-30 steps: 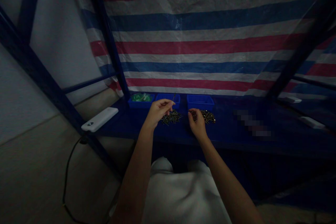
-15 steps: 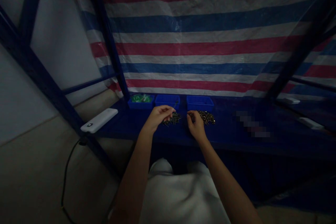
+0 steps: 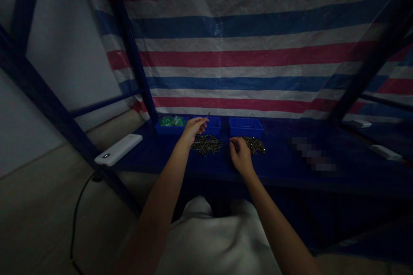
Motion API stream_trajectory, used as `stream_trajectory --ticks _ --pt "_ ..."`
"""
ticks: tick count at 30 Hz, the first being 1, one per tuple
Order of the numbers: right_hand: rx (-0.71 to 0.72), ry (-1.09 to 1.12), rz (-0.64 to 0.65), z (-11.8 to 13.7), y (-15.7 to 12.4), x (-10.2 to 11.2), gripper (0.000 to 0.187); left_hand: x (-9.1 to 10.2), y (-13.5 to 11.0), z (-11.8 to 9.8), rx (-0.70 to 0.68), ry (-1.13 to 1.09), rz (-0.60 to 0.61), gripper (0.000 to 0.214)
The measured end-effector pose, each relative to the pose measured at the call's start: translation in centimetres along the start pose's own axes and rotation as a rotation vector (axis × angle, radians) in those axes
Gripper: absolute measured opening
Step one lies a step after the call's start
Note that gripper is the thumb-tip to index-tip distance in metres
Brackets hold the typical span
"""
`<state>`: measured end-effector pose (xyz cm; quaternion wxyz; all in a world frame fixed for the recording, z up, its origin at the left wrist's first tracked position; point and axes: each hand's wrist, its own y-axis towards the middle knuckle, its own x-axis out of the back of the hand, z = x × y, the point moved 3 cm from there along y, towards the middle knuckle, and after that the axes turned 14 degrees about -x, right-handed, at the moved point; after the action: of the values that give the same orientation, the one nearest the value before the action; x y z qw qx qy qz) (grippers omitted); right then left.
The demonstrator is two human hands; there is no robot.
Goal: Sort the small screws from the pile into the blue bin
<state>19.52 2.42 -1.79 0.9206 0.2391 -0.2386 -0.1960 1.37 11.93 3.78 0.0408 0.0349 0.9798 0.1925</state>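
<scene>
From the head view, a red, white and blue striped sheet (image 3: 219, 58) hangs behind a dark blue table (image 3: 280, 161) in dim light. The left hand (image 3: 194, 129) pinches a thin screw-like piece (image 3: 208, 115) between thumb and fingertips, its tip pointing up in front of the middle blue bin (image 3: 217, 130). Just below lies a pile of slender metal pieces (image 3: 207, 146). The right hand (image 3: 241, 154) rests curled beside a brassy pile (image 3: 257, 145), near the right-hand bin (image 3: 246, 131); whether its fingers grip anything, I cannot tell. Green packets (image 3: 170, 121) fill the left-hand bin (image 3: 169, 130).
</scene>
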Motion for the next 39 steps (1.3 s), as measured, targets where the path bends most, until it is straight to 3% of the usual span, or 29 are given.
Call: stream_trajectory --ticks 7,11,18,25,30,34,39 --pt "0.01 -0.035 0.02 -0.4 0.1 -0.1 0.019 0.1 1.3 2.3 0.189 0.152 -0.036 0.017" --pt "0.03 -0.174 0.055 -0.6 0.4 -0.7 0.019 0.8 -0.1 2.4 0.08 0.156 -0.066 0.019" --pt "0.021 -0.775 0.159 0.0 1.0 -2.4 0.02 0.7 -5.4 2.1 -0.106 0.114 -0.163 0.034" --pt "0.143 -0.939 0.235 0.0 2.0 -3.4 0.025 -0.5 -8.0 2.6 -0.124 0.09 -0.167 0.033" --pt "0.178 -0.953 0.294 0.1 2.5 -3.3 0.026 -0.9 -8.1 2.7 -0.148 0.123 -0.135 0.03" --pt "0.115 -0.874 0.257 0.0 2.9 -2.1 0.022 -0.7 -8.1 2.7 -0.179 0.177 -0.139 0.029" --pt "-0.044 -0.47 0.197 0.2 3.2 -1.7 0.012 -1.0 -8.3 2.3 -0.217 0.231 -0.125 0.028"
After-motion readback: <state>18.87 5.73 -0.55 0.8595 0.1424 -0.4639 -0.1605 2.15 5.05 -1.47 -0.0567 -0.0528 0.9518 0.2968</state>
